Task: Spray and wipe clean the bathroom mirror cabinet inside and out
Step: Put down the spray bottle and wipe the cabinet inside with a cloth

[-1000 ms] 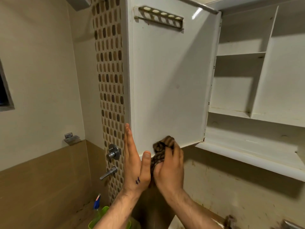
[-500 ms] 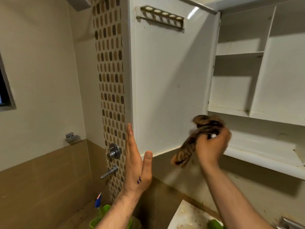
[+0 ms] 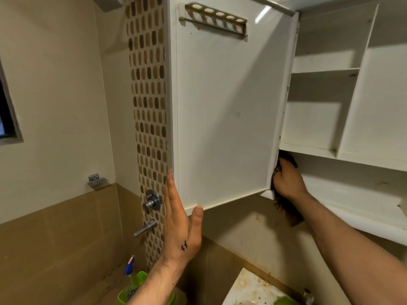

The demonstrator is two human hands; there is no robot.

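The white cabinet door (image 3: 224,111) stands swung open to the left, its inner face toward me. My left hand (image 3: 180,219) lies flat with straight fingers against the door's outer lower corner, thumb under the bottom edge. My right hand (image 3: 286,181) grips a dark brown patterned cloth (image 3: 286,212) and presses it at the hinge side, where the door meets the cabinet's lowest compartment (image 3: 352,190). Part of the cloth hangs below my wrist. The open cabinet (image 3: 374,102) shows bare white shelves and dividers.
A slotted holder rack (image 3: 214,18) is fixed high on the door. Mosaic tile strip (image 3: 148,111) and tap fittings (image 3: 152,202) sit left of the door. A green bucket (image 3: 134,291) with a blue-capped spray bottle (image 3: 129,265) stands below. A stained sink (image 3: 253,291) is beneath.
My right hand carried the cloth from the door's bottom edge near my left hand rightward and up to the hinge side at the lower shelf. My left hand stayed on the door.
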